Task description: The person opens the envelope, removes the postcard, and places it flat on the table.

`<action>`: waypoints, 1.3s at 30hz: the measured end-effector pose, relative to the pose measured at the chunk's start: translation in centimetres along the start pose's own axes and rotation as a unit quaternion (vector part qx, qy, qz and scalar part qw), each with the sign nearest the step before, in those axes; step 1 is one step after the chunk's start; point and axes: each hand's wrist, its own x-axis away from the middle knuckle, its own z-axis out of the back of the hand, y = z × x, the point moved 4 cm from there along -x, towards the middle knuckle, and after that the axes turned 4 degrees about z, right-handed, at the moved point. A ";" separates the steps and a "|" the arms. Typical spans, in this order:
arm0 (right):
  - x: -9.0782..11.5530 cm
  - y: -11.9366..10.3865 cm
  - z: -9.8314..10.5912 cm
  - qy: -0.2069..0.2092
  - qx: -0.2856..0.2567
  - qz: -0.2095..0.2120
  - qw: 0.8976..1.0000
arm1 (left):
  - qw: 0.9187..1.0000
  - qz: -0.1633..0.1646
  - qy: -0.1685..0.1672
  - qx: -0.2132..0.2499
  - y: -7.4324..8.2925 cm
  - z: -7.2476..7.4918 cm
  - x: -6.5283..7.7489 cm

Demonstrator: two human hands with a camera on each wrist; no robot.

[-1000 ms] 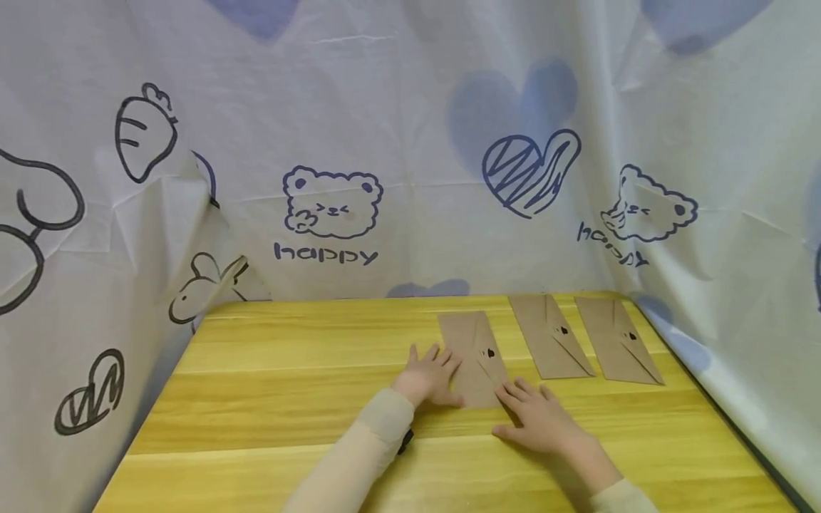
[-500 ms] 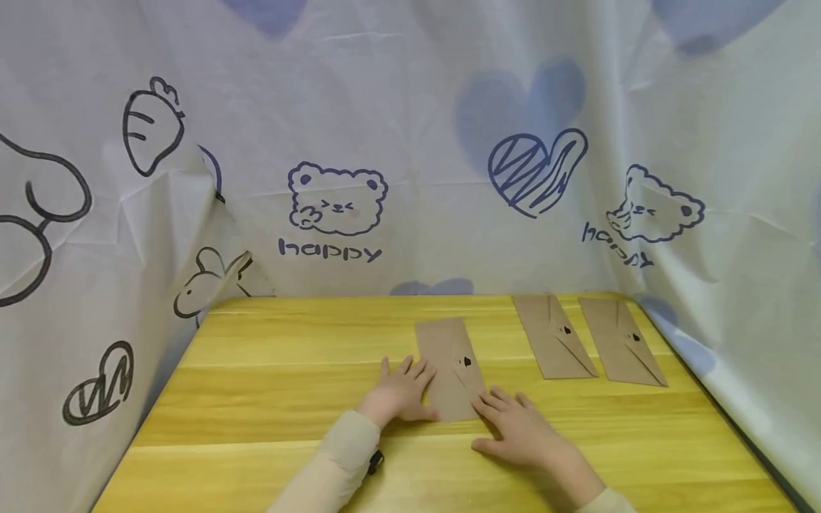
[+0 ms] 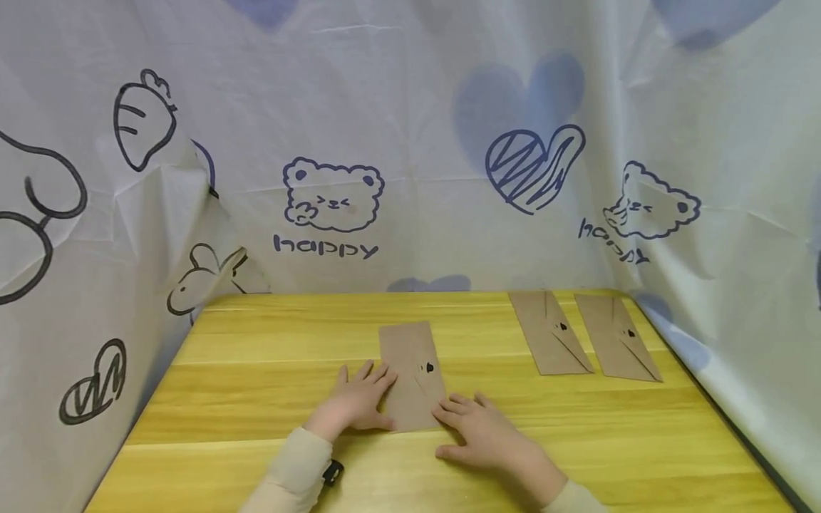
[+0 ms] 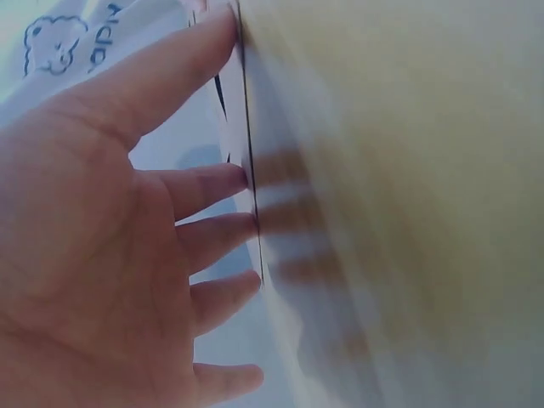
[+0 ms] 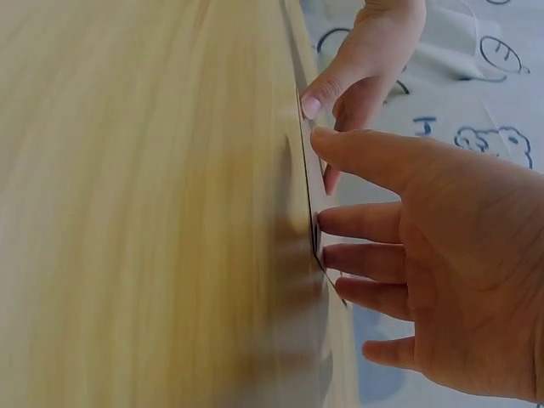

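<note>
A brown paper envelope (image 3: 410, 349) with a small black mark on its flap lies flat on the wooden table, between both hands. My left hand (image 3: 358, 399) rests along its left side, fingers spread and straight, fingertips touching the edge. On the opposite side my right hand (image 3: 481, 436) touches the lower right edge with straight fingertips. In the left wrist view the left hand (image 4: 110, 229) shows extended fingers meeting the envelope's thin edge. The right wrist view has the right hand (image 5: 459, 263) stretched out the same way, with the left hand (image 5: 374, 64) beyond it.
Two more brown envelopes, one inner (image 3: 548, 338) and one outer (image 3: 616, 342), lie side by side at the table's back right. The yellow wood-grain table (image 3: 256, 370) is bordered by a white curtain (image 3: 423, 235) with printed drawings at the back and sides.
Both hands have slid the envelope to the left and slightly nearer, away from the other two envelopes. Those two have stayed in place on the table.
</note>
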 end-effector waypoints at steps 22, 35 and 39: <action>-5.8 -7.5 -1.5 -0.031 0.102 0.093 0.990 | 0.997 0.033 0.036 0.056 -8.1 1.4 6.9; -9.9 -12.2 -2.9 -0.067 0.122 0.141 0.980 | 0.993 0.095 0.048 0.056 -12.9 1.6 10.1; -10.9 -13.5 -3.1 -0.073 0.134 0.148 0.977 | 0.991 0.112 0.045 0.058 -14.5 1.7 11.2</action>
